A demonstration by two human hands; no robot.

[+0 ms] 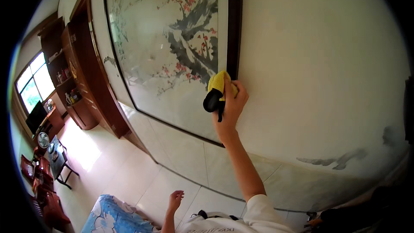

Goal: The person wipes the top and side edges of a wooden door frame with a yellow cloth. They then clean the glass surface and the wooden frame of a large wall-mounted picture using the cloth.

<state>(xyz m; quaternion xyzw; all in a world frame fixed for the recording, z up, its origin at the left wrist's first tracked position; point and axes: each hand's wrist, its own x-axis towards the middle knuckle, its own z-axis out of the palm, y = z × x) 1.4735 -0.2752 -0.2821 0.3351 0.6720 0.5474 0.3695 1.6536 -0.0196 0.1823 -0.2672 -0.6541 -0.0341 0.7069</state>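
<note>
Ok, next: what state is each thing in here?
Framed picture: hanging on the wall
Yellow-and-black cloth: bunched, held at the picture's right edge
Right hand: closed around the cloth
Left hand: empty, fingers loosely curled
Screen: dark
Fan: upright; spinning or not, unclear
Window: bright; open or shut, unclear

Right hand [230, 103] grips a yellow cloth [219, 82] with a black part [211, 100] at the right side of a dark picture frame [234, 26]; whether cloth and frame touch cannot be confirmed. The framed painting [189, 39] shows dark branches and red blossoms. Left hand [176, 199] is held low, well apart from the frame, fingers loosely curled, near a blue patterned cover [108, 215]. Grey marks [345, 159] noted on the wall [319, 60], lower right. Far left: window [34, 84], standing fan [43, 140], dark table [58, 159].
</note>
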